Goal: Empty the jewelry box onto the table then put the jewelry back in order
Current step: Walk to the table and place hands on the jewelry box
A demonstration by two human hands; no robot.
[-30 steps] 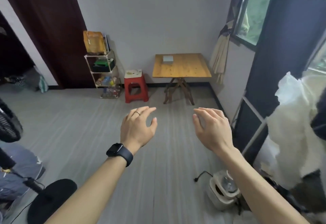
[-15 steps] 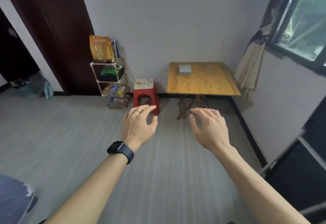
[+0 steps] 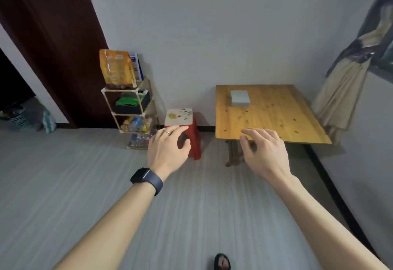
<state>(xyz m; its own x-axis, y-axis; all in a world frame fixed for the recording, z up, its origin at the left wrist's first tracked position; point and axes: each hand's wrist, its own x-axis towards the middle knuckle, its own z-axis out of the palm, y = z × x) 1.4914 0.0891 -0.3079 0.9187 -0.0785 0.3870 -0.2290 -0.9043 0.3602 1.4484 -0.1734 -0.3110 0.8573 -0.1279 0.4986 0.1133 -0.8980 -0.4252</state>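
Across the lower frame, grey floor (image 3: 63, 184): matte, fine lengthwise streaks, wide open from the camera up to the black skirting line. Pale grey wall (image 3: 212, 25) behind it, plain and smooth. Far left, a tall dark maroon door (image 3: 53, 36).

Wooden table (image 3: 276, 121) at right. It has a square top of yellow boards with small knots, straight crisp edges and crossed legs below. The back edge sits at the wall and the near edge faces open floor. Beige curtain (image 3: 344, 91) hangs bunched just beside the table's right side.

Thin-rod rack (image 3: 131, 108) stands against the wall left of centre with bottles and boxes on its tiers. A glossy orange bag (image 3: 116, 69) stands upright on top. Red plastic stool (image 3: 182, 118) with a printed whitish seat sits between rack and table, a gap on each side.

2 bare forearms extend over the floor. Left hand (image 3: 168, 148) has loose, slightly bent fingers and holds nothing; it overlaps the stool in view (contact cannot be told). Right hand (image 3: 265, 152) is just as loose and empty, and overlaps the table's near edge.

Jewelry box (image 3: 239, 98) is pale grey, flat and rectangular, and looks closed. It sits on the table's far-left part near the back edge, well apart from both hands.

Dark smartwatch (image 3: 146, 180) on the left wrist, 1 thin ring (image 3: 167, 132) on a left finger.
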